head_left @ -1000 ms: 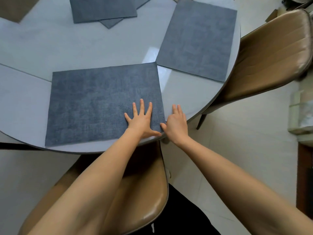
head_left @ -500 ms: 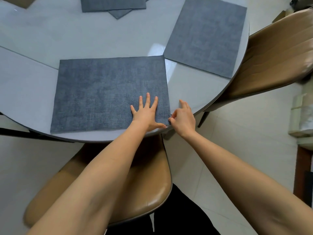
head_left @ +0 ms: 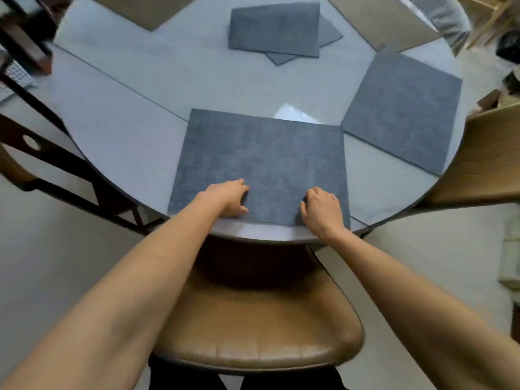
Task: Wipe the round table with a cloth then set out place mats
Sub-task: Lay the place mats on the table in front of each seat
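A grey place mat lies flat on the round pale table, its near edge along the table's rim above the tan chair. Both hands are on the mat's near part. My left hand rests near the middle of that edge, fingers bent, tips down on the mat. My right hand sits by the near right corner, fingers bent the same way. A second grey mat lies at the right rim. Two more grey mats are stacked at the back.
A tan leather chair is tucked under the table right below my arms. Another tan chair stands at the right. A dark wooden chair is at the left. Beige mats lie at the far rim.
Both hands left the mat's right corner and now sit apart along its near edge, fingers bent instead of flat. The mat now lies straight in front of the chair.
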